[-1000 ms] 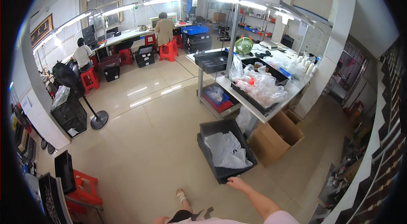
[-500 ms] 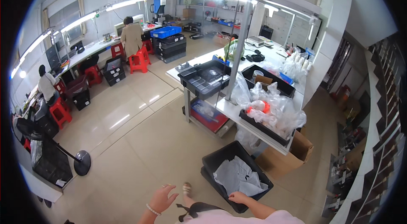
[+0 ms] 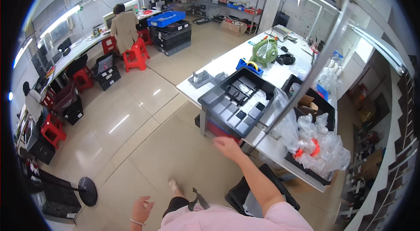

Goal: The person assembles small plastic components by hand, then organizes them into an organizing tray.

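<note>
My right hand reaches forward, its fingers bunched together and nothing seen in them. It is just in front of a black plastic bin at the table's front-left corner; hand and bin look apart. Inside that bin lie grey boxy pieces, dark flat pieces and a clear plastic bag. My left hand hangs low by my side, fingers loosely apart, holding nothing. Below my right forearm, a black bin with whitish plastic sheeting stands on the floor, partly hidden.
The white table also bears a green fan, grey moulded holders and a bin with clear bags. A metal post rises at its near side. Left are a fan base, red stools and a seated person.
My right hand has left the floor bin's sheeting and risen forward toward the table bin. My left hand has dropped lower and leftward. The view has shifted closer to the table.
</note>
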`<state>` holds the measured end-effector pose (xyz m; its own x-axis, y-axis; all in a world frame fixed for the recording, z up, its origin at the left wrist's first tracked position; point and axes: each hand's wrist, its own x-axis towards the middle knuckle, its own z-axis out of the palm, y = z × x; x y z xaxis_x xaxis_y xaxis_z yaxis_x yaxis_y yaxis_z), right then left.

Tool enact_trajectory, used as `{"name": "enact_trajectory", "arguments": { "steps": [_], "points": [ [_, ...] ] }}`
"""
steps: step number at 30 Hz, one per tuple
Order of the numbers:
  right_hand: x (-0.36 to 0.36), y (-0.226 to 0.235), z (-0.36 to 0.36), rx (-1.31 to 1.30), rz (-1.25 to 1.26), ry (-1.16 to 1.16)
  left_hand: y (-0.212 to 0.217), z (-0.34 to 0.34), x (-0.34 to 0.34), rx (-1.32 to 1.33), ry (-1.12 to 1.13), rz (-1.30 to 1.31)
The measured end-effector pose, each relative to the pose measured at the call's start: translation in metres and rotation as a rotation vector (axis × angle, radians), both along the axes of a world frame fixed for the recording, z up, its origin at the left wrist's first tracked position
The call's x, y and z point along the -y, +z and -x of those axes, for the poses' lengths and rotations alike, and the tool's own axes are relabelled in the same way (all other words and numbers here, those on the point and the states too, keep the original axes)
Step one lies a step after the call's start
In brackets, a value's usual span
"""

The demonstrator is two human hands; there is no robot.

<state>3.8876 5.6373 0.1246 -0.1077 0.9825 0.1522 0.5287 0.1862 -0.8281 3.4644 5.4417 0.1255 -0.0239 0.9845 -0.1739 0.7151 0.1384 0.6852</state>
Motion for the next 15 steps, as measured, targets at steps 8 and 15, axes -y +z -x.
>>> {"name": "enact_trajectory", "arguments": {
  "steps": [8, 15],
  "points": [
    [-0.215, 0.008, -0.046, -0.345, 0.054, -0.436, 0.027, 0.056, -0.336, 0.118, -0.088, -0.126],
    [-0.313, 0.029, -0.080, -0.312, -0.003, -0.754, 0.113, -0.024, -0.617, 0.171, -0.617, -0.205]
  ]
}}
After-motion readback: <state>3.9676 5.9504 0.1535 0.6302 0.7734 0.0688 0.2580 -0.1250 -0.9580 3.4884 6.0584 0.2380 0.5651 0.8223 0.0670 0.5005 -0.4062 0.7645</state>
